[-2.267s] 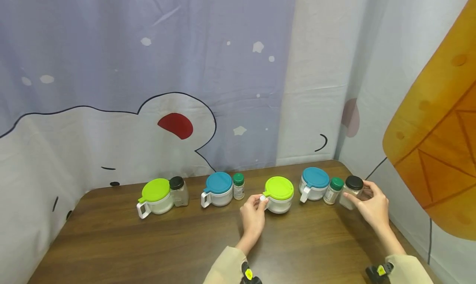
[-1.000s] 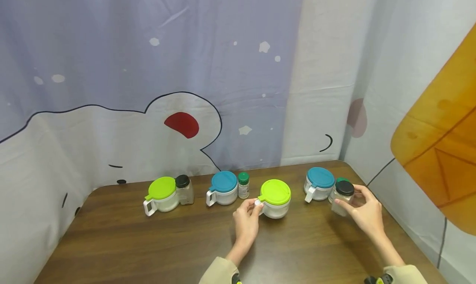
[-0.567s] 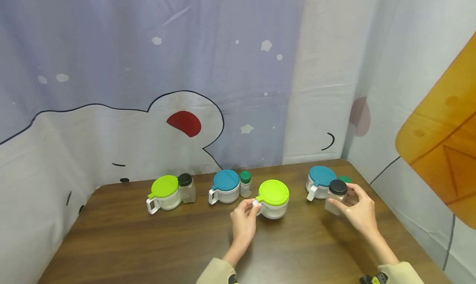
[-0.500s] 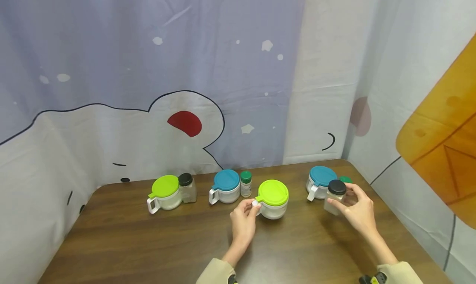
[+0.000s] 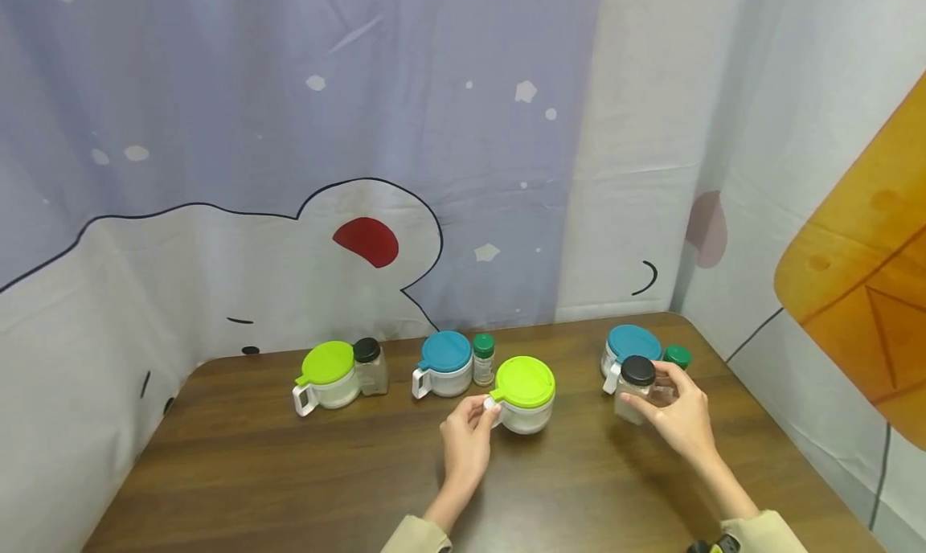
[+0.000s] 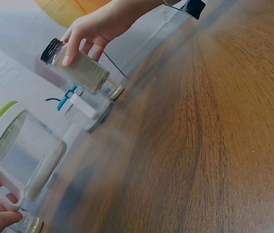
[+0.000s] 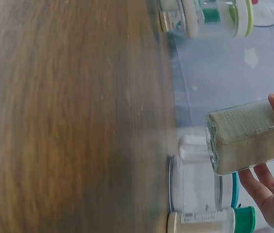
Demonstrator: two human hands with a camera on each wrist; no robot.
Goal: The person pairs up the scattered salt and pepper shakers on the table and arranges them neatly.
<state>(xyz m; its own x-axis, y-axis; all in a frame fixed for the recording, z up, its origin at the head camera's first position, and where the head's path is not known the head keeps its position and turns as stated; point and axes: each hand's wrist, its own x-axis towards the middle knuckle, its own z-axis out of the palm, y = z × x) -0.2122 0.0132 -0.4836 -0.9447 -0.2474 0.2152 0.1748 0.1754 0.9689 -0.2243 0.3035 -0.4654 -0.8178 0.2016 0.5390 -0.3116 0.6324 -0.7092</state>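
Note:
My left hand (image 5: pixel 465 444) pinches the white handle of a clear seasoning pot (image 5: pixel 526 412) with a lime-green lid. In the left wrist view, fingers curl round that handle (image 6: pixel 6 187), and the pot's base is close over the table. My right hand (image 5: pixel 680 416) grips a square glass spice jar (image 5: pixel 633 402) with a black cap, raised off the wood and filled with pale powder (image 7: pixel 248 138). Behind it stand a blue-lidded pot (image 5: pixel 633 342) and a green-capped shaker (image 5: pixel 677 356), partly covered by the jar and fingers.
Along the back of the brown table (image 5: pixel 325 473), another blue-lidded pot (image 5: pixel 446 352) stands beside a green-capped shaker (image 5: pixel 483 364). Farther left, a lime-lidded pot (image 5: pixel 328 364) sits next to a black-capped jar (image 5: pixel 372 368). A printed curtain (image 5: pixel 506 175) hangs behind.
My right hand has lifted the black-capped spice jar and carried it left, to in front of the blue-lidded pot. My left hand has drawn the lime-lidded pot slightly left and nearer.

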